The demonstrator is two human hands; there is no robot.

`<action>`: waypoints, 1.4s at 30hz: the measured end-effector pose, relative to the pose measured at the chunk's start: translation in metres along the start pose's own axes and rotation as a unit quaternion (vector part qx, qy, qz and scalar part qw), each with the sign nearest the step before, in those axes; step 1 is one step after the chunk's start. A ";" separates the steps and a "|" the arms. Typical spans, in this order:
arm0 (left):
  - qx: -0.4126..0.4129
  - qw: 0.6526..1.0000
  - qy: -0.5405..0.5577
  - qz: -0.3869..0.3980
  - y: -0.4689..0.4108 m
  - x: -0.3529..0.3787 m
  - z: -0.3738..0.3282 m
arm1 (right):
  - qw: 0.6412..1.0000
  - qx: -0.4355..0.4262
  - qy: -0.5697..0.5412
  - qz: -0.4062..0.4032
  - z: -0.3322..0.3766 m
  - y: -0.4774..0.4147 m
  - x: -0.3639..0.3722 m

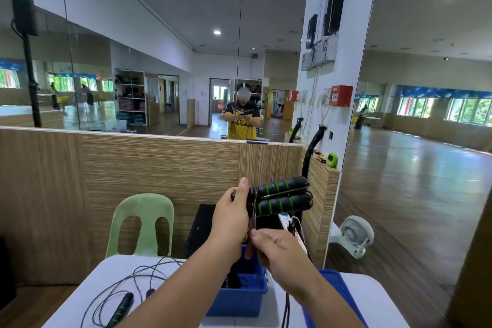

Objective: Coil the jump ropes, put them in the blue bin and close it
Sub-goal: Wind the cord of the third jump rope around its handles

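My left hand (pixel 231 217) grips two black jump rope handles with green rings (pixel 282 196), held side by side in the air above the table. My right hand (pixel 277 249) pinches the thin rope just below them, where it wraps around the handles. The open blue bin (pixel 239 298) stands on the white table (pixel 93 282) under my arms, with dark items inside. Its blue lid (pixel 335 287) lies to the bin's right. A second jump rope (pixel 119 303) lies uncoiled on the table at the left, one black and green handle showing.
A green plastic chair (pixel 143 221) stands behind the table against a wood-panel wall. A black box and a white power strip (pixel 290 229) sit behind the bin. A white fan (pixel 354 234) is on the floor at right. Mirrors fill the wall ahead.
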State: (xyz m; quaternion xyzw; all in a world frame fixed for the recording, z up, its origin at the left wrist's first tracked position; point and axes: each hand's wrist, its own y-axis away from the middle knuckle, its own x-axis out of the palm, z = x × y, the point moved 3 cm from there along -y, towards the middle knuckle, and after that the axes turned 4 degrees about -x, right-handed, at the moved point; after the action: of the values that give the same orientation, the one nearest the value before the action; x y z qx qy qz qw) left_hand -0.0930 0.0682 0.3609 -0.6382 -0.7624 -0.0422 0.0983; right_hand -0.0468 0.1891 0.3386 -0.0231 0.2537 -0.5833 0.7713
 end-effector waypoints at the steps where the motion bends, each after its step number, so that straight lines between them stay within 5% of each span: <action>1: 0.013 1.000 -0.009 -0.010 0.000 0.000 0.000 | 1.000 0.000 -0.010 0.005 -0.002 0.000 0.000; 10: -0.014 0.999 -0.009 0.034 0.010 0.004 0.006 | 0.985 0.053 -0.103 0.131 -0.038 -0.005 -0.015; 14: -0.032 0.998 -0.006 0.058 0.013 -0.004 0.001 | 0.987 0.072 -0.006 0.143 -0.042 -0.020 -0.042; 18: -0.003 0.994 -0.058 0.095 0.019 -0.011 -0.001 | 0.991 0.118 -0.014 0.064 -0.022 -0.050 -0.080; 21: 0.032 0.990 -0.082 0.110 0.023 -0.018 0.008 | 0.985 0.066 0.088 0.131 0.010 -0.073 -0.094; 28: 0.062 0.989 -0.125 0.050 0.012 -0.028 0.016 | 0.973 0.005 0.180 0.147 0.067 -0.086 -0.088; 42: 0.112 0.979 -0.135 -0.101 -0.007 -0.030 0.010 | 0.997 0.069 0.011 0.012 0.049 -0.028 -0.027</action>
State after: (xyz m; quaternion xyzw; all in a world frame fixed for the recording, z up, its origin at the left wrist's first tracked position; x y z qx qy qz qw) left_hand -0.0956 0.0402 0.3458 -0.5425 -0.8292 0.1201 0.0601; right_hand -0.0561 0.1923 0.3998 0.0401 0.2218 -0.5904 0.7750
